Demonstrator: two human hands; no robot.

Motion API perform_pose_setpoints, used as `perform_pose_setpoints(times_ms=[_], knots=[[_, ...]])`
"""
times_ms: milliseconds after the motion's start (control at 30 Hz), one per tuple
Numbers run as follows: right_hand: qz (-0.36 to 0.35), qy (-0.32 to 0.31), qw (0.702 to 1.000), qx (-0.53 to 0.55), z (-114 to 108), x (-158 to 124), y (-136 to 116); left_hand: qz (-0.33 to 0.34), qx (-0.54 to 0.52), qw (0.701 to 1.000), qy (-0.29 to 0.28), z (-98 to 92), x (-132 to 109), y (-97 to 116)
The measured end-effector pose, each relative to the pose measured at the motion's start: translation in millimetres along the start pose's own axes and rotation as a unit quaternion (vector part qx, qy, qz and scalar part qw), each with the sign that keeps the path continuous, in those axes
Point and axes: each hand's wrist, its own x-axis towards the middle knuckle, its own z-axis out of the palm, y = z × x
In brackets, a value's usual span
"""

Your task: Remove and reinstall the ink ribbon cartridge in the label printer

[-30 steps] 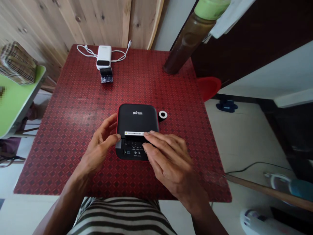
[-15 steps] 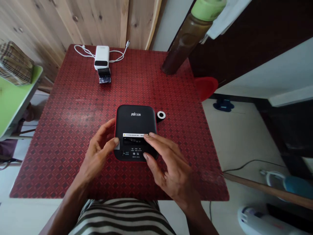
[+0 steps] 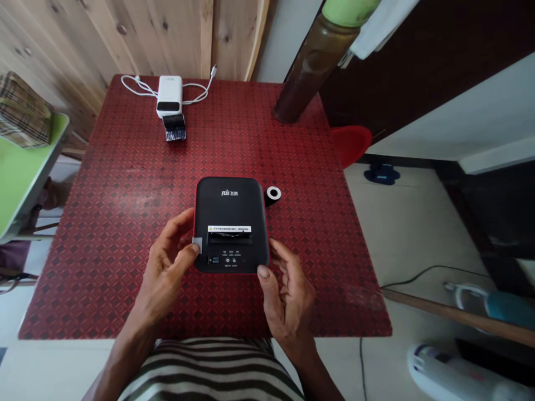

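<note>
A black label printer [image 3: 229,210] with a red edge lies on the red patterned table [image 3: 125,239] in front of me. Its top carries a white warning strip, a dark slot and small buttons. My left hand [image 3: 167,264] grips the left side, its thumb on a small grey tab [image 3: 198,245] at the edge. At the lower right corner, my right hand [image 3: 288,295] has its thumb on the top edge and its fingers along the side. A small roll with a white ring-shaped end [image 3: 273,194] sits by the printer's right side.
A white power bank [image 3: 169,92] with a white cable is at the table's back left, a dark film-like strip [image 3: 174,128] before it. Toward the back right stands a tall brown bottle [image 3: 311,67] with a green lid. A red stool [image 3: 351,145] shows beyond the right edge.
My right hand has moved off the printer's top face to its lower right corner, uncovering the slot and the strip. My left hand keeps its place on the left side.
</note>
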Motion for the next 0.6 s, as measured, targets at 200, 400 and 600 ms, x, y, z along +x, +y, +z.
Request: perform_pose_setpoints(times_ms=[200,400,600], knots=[[0.004,0.003,1.0,0.001,-1.0,1.3,-0.6,0.0,-0.002,1.0,0.027,7.4,-1.9,0.3],[0.019,0.017,0.999,0.028,4.4,1.6,-5.8,0.013,-0.019,0.999,0.031,11.5,-0.2,-2.2],[-0.013,0.019,1.0,0.011,-10.9,14.6,-8.3,0.019,0.002,0.999,0.034,7.7,1.4,-4.9]])
